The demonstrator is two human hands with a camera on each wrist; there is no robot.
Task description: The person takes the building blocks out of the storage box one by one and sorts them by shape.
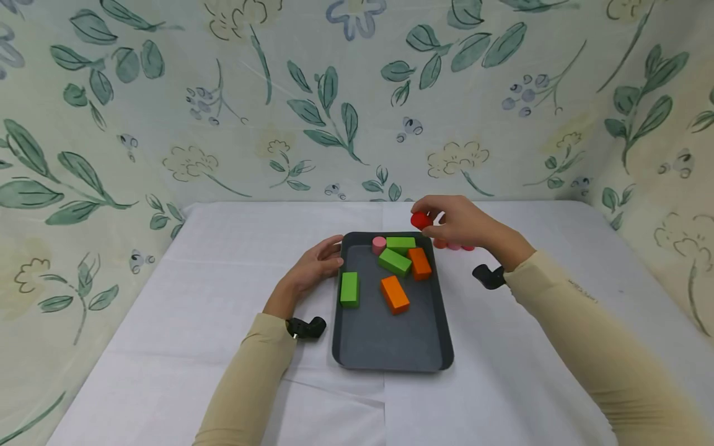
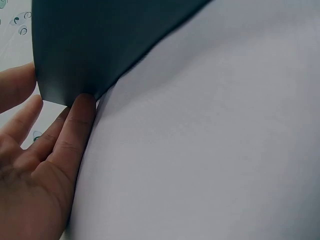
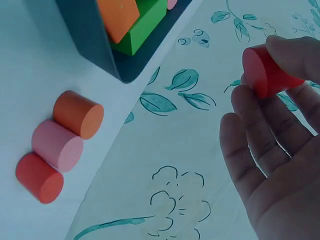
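Head view is showing a dark tray point(image 1: 390, 347) sitting on a white table point(image 1: 195, 297). Above the tray's far right corner, the right hand point(image 1: 460, 223) is pinching a red cylinder point(image 1: 421, 220) between thumb and fingertips. The left hand point(image 1: 315, 266) is resting with relaxed fingers against the tray's left rim, holding nothing. Inside the tray are lying three green blocks point(image 1: 349, 288), two orange blocks point(image 1: 395, 294) and a pink cylinder point(image 1: 379, 244). Left wrist view is showing straight fingers point(image 2: 75, 125) touching the tray's corner point(image 2: 65, 85). Right wrist view is showing the red cylinder point(image 3: 267, 72) pinched in the fingertips, while three more cylinders point(image 3: 57, 145) are lying in a row just beside the tray point(image 3: 95, 45).
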